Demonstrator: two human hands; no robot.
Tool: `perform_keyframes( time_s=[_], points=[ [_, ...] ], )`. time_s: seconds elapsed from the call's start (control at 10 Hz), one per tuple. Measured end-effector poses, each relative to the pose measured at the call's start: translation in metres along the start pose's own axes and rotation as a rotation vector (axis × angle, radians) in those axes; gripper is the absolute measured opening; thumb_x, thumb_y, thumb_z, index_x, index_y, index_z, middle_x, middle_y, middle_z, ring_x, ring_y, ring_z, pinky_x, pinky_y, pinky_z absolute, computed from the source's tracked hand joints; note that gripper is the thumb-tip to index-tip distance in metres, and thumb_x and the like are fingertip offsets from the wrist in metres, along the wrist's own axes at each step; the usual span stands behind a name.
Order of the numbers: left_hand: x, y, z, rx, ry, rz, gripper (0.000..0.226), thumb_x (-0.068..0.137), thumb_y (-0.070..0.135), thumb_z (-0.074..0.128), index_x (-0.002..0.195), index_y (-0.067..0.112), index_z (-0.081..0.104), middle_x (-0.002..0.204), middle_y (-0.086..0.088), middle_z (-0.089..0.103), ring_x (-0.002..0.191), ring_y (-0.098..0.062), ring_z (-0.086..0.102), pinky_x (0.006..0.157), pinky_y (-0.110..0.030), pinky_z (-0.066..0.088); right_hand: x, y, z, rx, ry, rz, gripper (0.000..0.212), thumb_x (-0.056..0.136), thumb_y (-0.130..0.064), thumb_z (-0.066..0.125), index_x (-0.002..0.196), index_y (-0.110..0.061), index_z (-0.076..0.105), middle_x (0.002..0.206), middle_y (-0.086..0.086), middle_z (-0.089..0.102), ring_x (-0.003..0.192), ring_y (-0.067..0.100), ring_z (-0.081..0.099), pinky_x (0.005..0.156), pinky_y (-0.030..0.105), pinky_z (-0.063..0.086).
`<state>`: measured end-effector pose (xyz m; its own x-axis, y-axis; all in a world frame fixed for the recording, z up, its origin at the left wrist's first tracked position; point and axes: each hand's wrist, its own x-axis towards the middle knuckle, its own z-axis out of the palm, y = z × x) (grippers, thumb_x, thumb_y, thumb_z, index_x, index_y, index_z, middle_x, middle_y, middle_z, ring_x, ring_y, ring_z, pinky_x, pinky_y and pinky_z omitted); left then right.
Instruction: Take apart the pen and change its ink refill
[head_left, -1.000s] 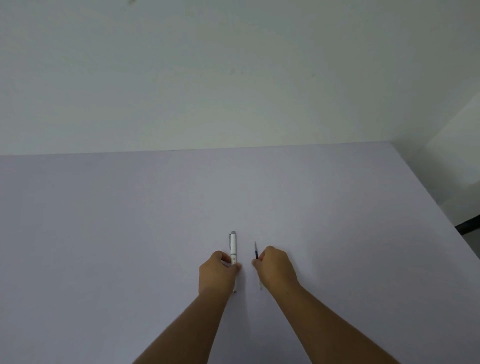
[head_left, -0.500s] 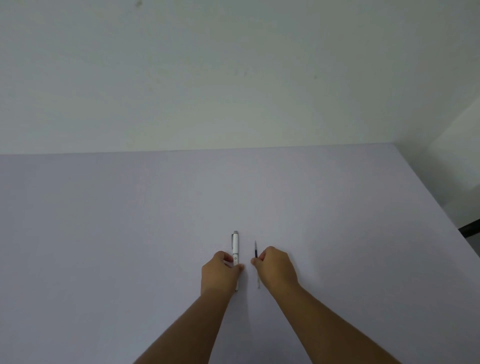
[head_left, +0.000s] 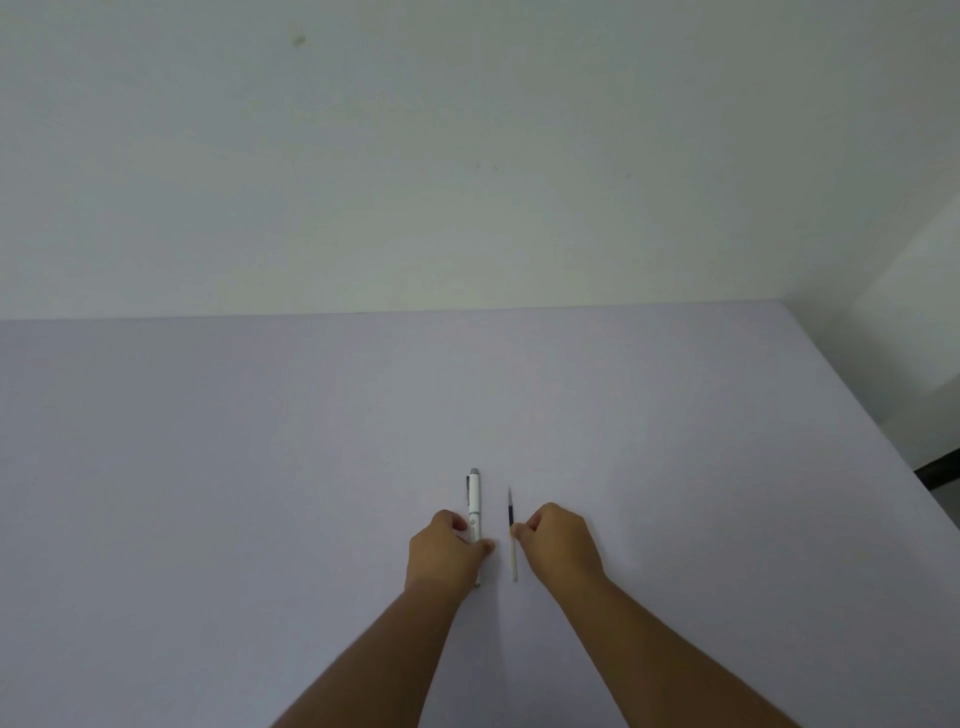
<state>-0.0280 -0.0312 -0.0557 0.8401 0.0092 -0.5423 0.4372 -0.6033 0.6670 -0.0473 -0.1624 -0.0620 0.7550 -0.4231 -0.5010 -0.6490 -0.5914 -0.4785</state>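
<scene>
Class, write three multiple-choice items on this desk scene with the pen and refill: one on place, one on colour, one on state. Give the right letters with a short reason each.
1. Where does the refill lie relative to the pen?
A. To its right, apart from it
B. Across it
C. To its left

2. What colour is the pen's barrel?
A. Red
B. White
C. Black

3. What state is the pen in?
A. Split in two
B. Standing upright
C. In one piece, flat on the table

Answers:
1 A: a strip of bare table separates them.
2 B: the barrel is white with a grey end cap.
3 C: the left hand pinches it whole on the table, while the right hand holds the refill.
</scene>
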Motion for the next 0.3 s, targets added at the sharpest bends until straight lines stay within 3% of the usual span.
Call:
perform_keyframes(
  time_s=[0.1, 0.2, 0.3],
  points=[
    [-0.001, -0.002, -0.001, 0.040, -0.015, 0.029, 0.041, 0.086, 0.031, 0.067, 0.118, 0.011, 0.053, 0.097, -0.003, 0.060, 0.077, -0.014, 0.055, 0.050, -0.013, 0.039, -0.003, 0.000, 0.000, 0.006, 0.006, -0.013, 0.026, 0.091, -0.038, 0.055, 0.094, -0.012, 0.061, 0.098, 0.008, 0.068, 0.086, 0.024, 0.064, 0.074, 0.031, 0.050],
    [-0.003, 0.002, -0.009, 0.125, 0.012, 0.056, 0.040, 0.094, 0.033, 0.054, 0.126, 0.010, 0.051, 0.114, -0.008, 0.062, 0.101, -0.023, 0.059, 0.081, -0.028, 0.051, -0.007, -0.006, -0.007, -0.040, 0.037, -0.045, 0.032, 0.095, -0.039, 0.047, 0.101, -0.010, 0.060, 0.102, 0.008, 0.068, 0.084, 0.023, 0.060, 0.070, 0.030, 0.046],
    [-0.004, 0.013, -0.023, 0.192, 0.082, 0.068, 0.046, 0.098, 0.033, 0.042, 0.139, 0.014, 0.040, 0.140, -0.013, 0.048, 0.128, -0.030, 0.046, 0.106, -0.040, 0.040, -0.007, -0.020, -0.021, -0.080, 0.126, -0.132, 0.036, 0.097, -0.039, 0.041, 0.107, -0.010, 0.059, 0.108, 0.009, 0.066, 0.099, 0.025, 0.061, 0.078, 0.034, 0.049]
  ],
)
